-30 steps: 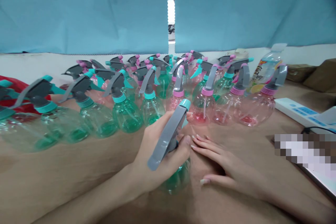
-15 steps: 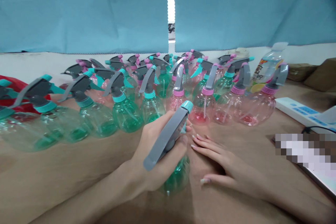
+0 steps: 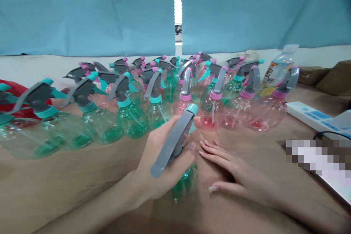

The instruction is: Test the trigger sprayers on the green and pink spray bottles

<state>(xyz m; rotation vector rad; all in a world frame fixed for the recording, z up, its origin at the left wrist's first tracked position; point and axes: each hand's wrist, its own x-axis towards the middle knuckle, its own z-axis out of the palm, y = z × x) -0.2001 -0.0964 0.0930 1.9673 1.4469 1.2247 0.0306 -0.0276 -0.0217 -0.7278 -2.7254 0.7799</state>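
My left hand [image 3: 159,164] is closed around the neck of a green spray bottle [image 3: 183,186] with a grey trigger head and turquoise nozzle. The bottle is upright at the front of the table, its nozzle pointing away from me; my fingers hide its collar and part of the trigger. To its right, my right hand [image 3: 233,172] lies on the tabletop with fingers stretched out and thumb apart, holding nothing. Just beyond the hands stand more spray bottles, among them a green one [image 3: 133,120] and a pink one [image 3: 210,117].
Several rows of green and pink spray bottles fill the far table [image 3: 82,179]. At right are a clear drink bottle [image 3: 278,69], a white power strip [image 3: 309,111], a pixelated flat object [image 3: 323,164] and cardboard boxes [image 3: 336,80]. Red cloth [image 3: 16,93] lies at left; a blue curtain [image 3: 87,11] hangs behind.
The spray bottle's head has tipped very slightly back toward me in my left hand. My right hand keeps its place on the table.
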